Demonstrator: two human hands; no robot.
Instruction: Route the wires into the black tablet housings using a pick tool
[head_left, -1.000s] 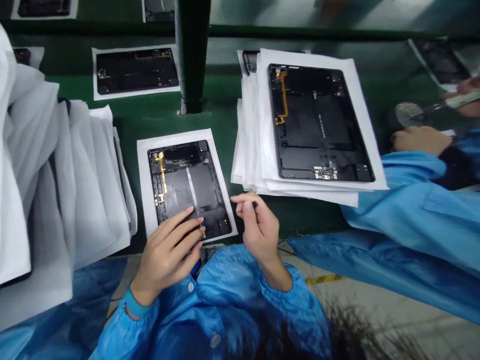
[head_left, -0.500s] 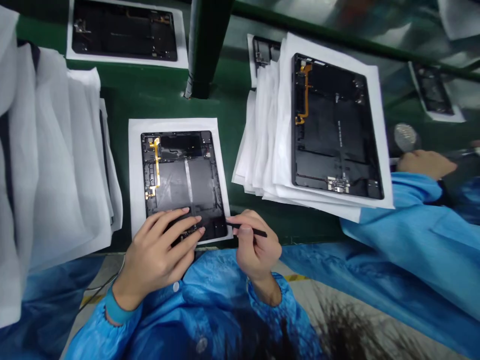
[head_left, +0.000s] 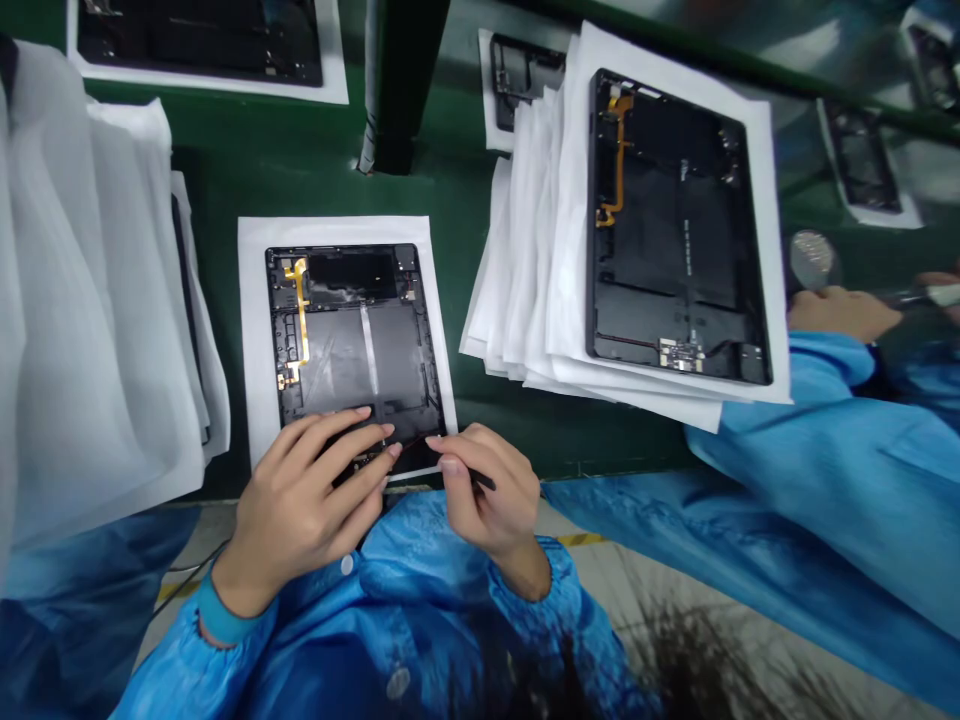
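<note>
**Right hand (head_left: 491, 490) has shifted from beside the tablet housing (head_left: 337, 350) to over its near right corner**

Beneath everything runs the green workbench (head_left: 210, 180). Left of the tablet housing stands a tall pile of white sheets (head_left: 97, 300); right of it is the sheet stack (head_left: 517, 270), with another opened housing (head_left: 675, 250) on top. Farther right of it, a co-worker's blue sleeve (head_left: 832, 440) reaches in. Beyond it a green post (head_left: 409, 90) rises from the bench.

The tablet housing itself lies inside up, directly before me, on its own white sheet (head_left: 255, 330). I have my left hand (head_left: 307, 510) laid over its near end, fingers spread and, as far as I can see, gripping nothing. With my right I pinch a slim black tool (head_left: 484, 481) between thumb and fingers; its tip I cannot make out. Along the housing's left side runs a gold flex cable (head_left: 302, 310).
</note>
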